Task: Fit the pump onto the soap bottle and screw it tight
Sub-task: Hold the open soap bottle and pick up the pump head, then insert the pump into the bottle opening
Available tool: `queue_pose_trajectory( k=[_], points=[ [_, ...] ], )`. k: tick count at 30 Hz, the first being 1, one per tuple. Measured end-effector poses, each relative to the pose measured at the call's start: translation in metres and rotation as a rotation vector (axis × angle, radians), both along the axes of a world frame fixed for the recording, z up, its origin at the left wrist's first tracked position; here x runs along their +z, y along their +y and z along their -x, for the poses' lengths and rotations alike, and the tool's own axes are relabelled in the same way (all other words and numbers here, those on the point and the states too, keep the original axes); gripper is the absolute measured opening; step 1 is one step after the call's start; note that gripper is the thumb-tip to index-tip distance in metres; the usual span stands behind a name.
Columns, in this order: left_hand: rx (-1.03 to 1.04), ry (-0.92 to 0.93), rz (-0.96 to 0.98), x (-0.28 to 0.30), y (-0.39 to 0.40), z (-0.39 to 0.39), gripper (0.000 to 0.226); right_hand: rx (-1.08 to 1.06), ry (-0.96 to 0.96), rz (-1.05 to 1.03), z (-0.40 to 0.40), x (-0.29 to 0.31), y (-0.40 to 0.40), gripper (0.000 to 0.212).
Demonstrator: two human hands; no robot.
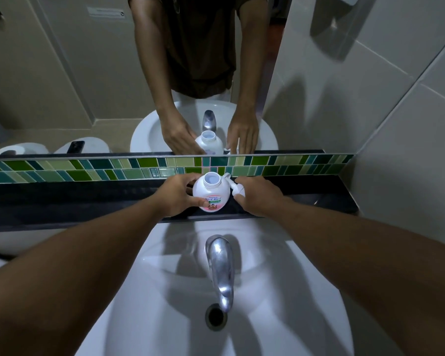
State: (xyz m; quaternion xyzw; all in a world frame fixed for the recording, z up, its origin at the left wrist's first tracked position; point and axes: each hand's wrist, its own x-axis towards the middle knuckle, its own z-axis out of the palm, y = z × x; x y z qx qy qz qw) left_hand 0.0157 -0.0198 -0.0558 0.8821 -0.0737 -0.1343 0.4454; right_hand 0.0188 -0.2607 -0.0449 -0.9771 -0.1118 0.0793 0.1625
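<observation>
A white soap bottle [211, 192] with a pink and green label stands upright on the dark ledge [88, 201] behind the sink, its wide mouth uncovered. My left hand [176, 195] wraps its left side, thumb across the label. The white pump [235, 187] lies on the ledge just right of the bottle, its thin tube curling up beside the bottle neck. My right hand [260, 196] has its fingers closed around the pump; part of the pump is hidden under them.
A white sink [280, 291] with a chrome tap [220, 268] lies below the ledge. Behind the ledge run a green tile strip [88, 168] and a mirror [88, 73] reflecting my arms and the bottle. Tiled wall [396, 124] stands to the right.
</observation>
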Motion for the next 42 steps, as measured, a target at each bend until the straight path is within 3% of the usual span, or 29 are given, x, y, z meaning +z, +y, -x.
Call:
queue_pose_trajectory(
  k=[5,14,21,26,32,42],
  points=[
    [-0.008,-0.008,0.018,-0.004,0.001,-0.001,0.067,-0.080,-0.063,0.040,0.001,-0.012,0.000,0.026],
    [0.012,0.002,0.043,-0.010,0.000,-0.002,0.066,-0.205,-0.120,-0.162,0.006,-0.003,-0.012,0.034],
    [0.015,-0.013,0.046,-0.011,0.000,-0.003,0.065,-0.074,-0.447,-0.549,0.000,0.037,-0.002,0.033],
    [0.012,-0.012,0.030,-0.012,0.000,-0.004,0.066,0.003,-0.552,-0.833,-0.004,0.073,0.031,0.034],
    [0.020,-0.005,0.034,-0.011,0.000,-0.005,0.064,0.004,-0.489,-0.897,-0.005,0.063,0.045,0.036],
    [0.018,-0.020,0.046,-0.013,0.001,-0.004,0.061,0.031,-0.440,-0.782,0.004,0.021,0.046,0.036]
  ],
)
